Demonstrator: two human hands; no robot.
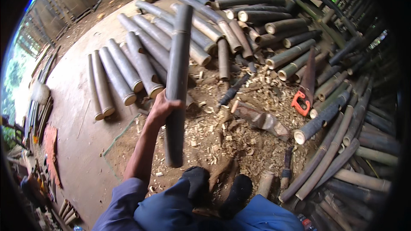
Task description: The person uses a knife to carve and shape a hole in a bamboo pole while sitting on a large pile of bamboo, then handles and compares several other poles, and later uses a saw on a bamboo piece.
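"One tube (179, 51) is held up; which of the hands has it?"

"Left hand (167, 108), fingers wrapped round it below its middle. The right hand is out of view, so I cannot tell its state."

"How does the tube lie from the body?"

"Ahead of it, slightly left of the view's middle. Its long axis runs away from the wearer, the far end leaning a little right. The near end is over the chips (205, 139), just ahead of the feet (196, 182). The forearm (143, 147) meets it from the lower left, so the left arm is the only one seen near it."

"And around it?"

"To the left, laid-out tubes (116, 76) on the floor (70, 119). To the right, a wood block (260, 119) among the chips, then an orange-handled saw (307, 79), well apart from the left hand, beside a pile (292, 54) of more tubes."
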